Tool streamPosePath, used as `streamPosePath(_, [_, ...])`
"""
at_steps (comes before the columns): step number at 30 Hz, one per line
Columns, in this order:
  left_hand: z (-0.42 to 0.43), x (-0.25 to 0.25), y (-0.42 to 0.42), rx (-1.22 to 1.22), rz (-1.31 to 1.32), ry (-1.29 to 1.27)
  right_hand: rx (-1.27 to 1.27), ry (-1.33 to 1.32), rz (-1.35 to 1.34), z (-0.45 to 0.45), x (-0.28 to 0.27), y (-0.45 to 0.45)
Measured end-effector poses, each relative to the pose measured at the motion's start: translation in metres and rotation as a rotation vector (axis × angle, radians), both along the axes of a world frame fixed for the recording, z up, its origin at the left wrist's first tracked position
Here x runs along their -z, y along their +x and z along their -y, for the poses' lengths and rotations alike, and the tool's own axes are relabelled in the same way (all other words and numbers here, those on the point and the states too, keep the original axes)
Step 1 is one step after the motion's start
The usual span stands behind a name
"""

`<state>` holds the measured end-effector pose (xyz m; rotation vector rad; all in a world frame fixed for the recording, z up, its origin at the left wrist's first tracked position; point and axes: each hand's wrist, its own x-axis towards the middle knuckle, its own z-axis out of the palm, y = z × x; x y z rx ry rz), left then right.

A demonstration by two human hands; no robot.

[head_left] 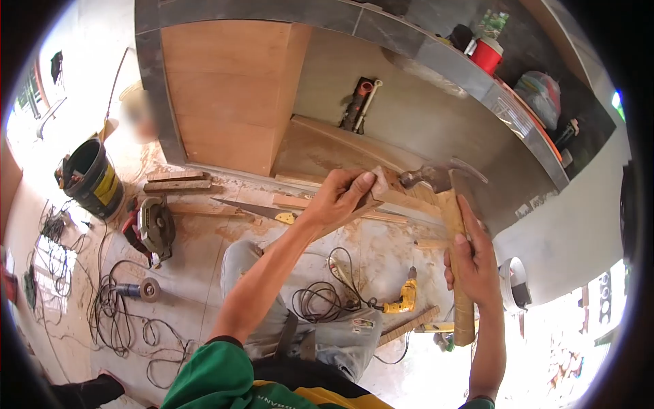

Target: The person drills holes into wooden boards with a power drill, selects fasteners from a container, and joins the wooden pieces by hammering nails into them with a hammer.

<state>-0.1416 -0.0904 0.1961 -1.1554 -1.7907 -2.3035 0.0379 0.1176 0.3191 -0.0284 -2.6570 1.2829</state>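
My left hand (344,194) is closed round a short piece of wood (380,183), its pale end showing past the thumb. In my right hand (473,259) is a claw hammer (458,273), gripped partway along its wooden handle. The hammer's dark head is level with the wood, its striking face pointing left toward the end of that piece and its claw curving right. Whether the face touches the wood, I cannot tell. Beneath both hands lie lengths of lumber (415,204) at the cabinet's base.
A handsaw (255,210), circular saw (155,230), angle grinder (138,290) and yellow drill (402,296) lie on the dusty floor among looping cords (112,307). A black bucket (92,177) stands left. Ahead is a tiled counter (381,34) with a plywood panel (225,95) and a red jug (486,56).
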Motion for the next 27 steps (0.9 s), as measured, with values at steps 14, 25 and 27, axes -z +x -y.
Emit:
streamPosePath(14, [0.002, -0.010, 0.012, -0.426, -0.305, -0.280, -0.042, -0.021, 0.032, -0.006, 0.004, -0.007])
streamPosePath(25, [-0.013, -0.007, 0.006, -0.397, -0.211, -0.156, -0.069, -0.095, 0.063, -0.010, 0.001, -0.005])
streamPosePath(27, [-0.013, -0.008, 0.008, -0.379, -0.194, -0.190, -0.054, -0.111, 0.067, -0.010, -0.002, -0.003])
